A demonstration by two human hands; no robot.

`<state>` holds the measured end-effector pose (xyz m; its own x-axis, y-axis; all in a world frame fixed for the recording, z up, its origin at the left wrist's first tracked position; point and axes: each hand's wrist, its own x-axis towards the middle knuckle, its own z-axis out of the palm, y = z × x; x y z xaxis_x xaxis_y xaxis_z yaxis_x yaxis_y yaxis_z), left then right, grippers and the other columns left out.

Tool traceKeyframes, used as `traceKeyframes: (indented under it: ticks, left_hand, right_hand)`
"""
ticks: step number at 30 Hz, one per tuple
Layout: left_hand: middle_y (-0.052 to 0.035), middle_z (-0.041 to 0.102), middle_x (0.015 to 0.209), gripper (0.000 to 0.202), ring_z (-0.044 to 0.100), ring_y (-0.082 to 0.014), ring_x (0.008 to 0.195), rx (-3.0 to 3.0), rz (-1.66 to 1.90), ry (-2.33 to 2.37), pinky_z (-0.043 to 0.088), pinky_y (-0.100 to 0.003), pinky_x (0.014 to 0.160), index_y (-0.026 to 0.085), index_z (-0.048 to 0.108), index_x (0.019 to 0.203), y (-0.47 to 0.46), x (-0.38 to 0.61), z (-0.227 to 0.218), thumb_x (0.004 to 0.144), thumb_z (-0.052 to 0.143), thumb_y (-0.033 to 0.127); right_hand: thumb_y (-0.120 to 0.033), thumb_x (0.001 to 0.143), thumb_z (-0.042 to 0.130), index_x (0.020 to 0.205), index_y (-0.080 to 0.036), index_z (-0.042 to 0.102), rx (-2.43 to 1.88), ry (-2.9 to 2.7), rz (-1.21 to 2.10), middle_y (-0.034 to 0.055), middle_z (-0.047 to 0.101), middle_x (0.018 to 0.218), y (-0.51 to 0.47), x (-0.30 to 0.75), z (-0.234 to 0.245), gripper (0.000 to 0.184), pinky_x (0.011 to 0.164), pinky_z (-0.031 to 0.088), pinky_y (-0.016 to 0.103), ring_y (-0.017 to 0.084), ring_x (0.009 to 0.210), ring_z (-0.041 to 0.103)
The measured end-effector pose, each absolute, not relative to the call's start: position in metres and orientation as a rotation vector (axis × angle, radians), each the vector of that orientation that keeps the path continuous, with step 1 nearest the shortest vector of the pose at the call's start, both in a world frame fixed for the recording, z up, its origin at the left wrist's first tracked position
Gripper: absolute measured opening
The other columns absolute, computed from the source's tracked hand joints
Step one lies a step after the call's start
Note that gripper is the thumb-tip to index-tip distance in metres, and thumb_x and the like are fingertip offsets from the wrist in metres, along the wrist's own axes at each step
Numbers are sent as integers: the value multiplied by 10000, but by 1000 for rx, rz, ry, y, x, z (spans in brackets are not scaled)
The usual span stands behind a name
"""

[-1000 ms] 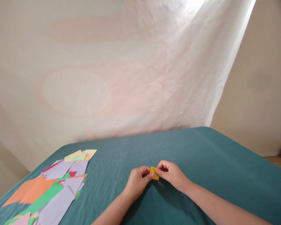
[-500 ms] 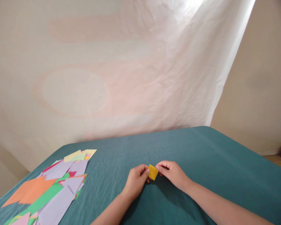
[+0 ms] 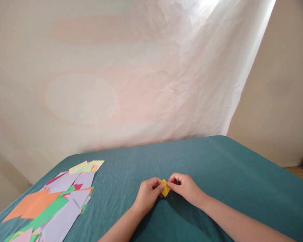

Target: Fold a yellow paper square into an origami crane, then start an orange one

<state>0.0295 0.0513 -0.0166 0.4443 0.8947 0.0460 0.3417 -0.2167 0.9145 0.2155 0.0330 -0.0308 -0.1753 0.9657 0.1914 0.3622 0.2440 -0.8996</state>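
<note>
A small piece of yellow folded paper [image 3: 165, 189] is held between my two hands, just above the green cloth. My left hand [image 3: 148, 195] pinches its left side, the thumb lying on the near face. From the right, my right hand [image 3: 185, 187] grips the paper's right corner between thumb and fingertips. The paper stands tilted like a diamond, and the fingers behind it are partly hidden.
A green cloth [image 3: 207, 158] covers the table. On the left lies a loose pile of coloured paper, with orange paper [image 3: 35, 204], lilac paper [image 3: 63, 220] and green paper [image 3: 49, 212]. Behind the table hangs a pale sheet [image 3: 141, 84].
The yellow paper has turned and looks narrower now. My right thumb and fingers have come in onto its right corner, and my left thumb reaches further over it.
</note>
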Motion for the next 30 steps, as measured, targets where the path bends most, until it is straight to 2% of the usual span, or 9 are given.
traceKeyframes:
  ticks: [8, 13, 17, 20, 25, 30]
  left_hand:
    - [-8, 643, 621, 216, 568, -133, 586, 1883, 684, 1101, 383, -205, 556, 141, 667, 735, 48, 30, -17, 804, 518, 282]
    - [-5, 644, 652, 209, 567, -125, 600, 1868, 677, 1087, 378, -198, 564, 139, 655, 754, 48, 32, -19, 798, 536, 306]
    - [8, 615, 627, 265, 524, -112, 585, 1906, 659, 1091, 352, -193, 543, 139, 653, 723, 46, 32, -16, 814, 529, 355]
    - [13, 609, 640, 239, 515, -109, 604, 1925, 662, 1087, 352, -193, 561, 140, 659, 727, 45, 32, -13, 807, 538, 330]
    - [-14, 621, 664, 222, 531, -116, 606, 1765, 734, 1093, 379, -201, 568, 123, 643, 748, 50, 30, -14, 779, 577, 333]
    - [-32, 628, 656, 288, 531, -104, 531, 1527, 751, 1056, 369, -189, 473, 114, 615, 783, 56, 29, -17, 734, 640, 397]
  right_hand:
    - [-296, 839, 570, 797, -167, 640, -1189, -1723, 929, 7, 656, 744, 30, 212, -26, 153, 639, 430, 217, 139, 700, 584]
    - [-274, 856, 544, 775, -175, 589, -1206, -1767, 816, -16, 610, 696, 27, 207, -21, 136, 578, 391, 200, 118, 646, 550]
    - [-274, 854, 552, 786, -180, 582, -1174, -1801, 819, -21, 602, 704, 26, 206, -22, 120, 598, 394, 199, 116, 658, 547]
    - [-283, 852, 554, 774, -180, 572, -1174, -1826, 832, -22, 595, 702, 27, 208, -22, 131, 597, 392, 199, 117, 656, 539]
    - [-305, 895, 471, 773, -184, 536, -1201, -1847, 811, -32, 556, 659, 28, 211, -23, 183, 568, 368, 207, 112, 607, 493]
    - [-376, 902, 459, 763, -187, 535, -1153, -1818, 966, -27, 554, 649, 28, 213, -23, 246, 563, 377, 211, 115, 592, 498]
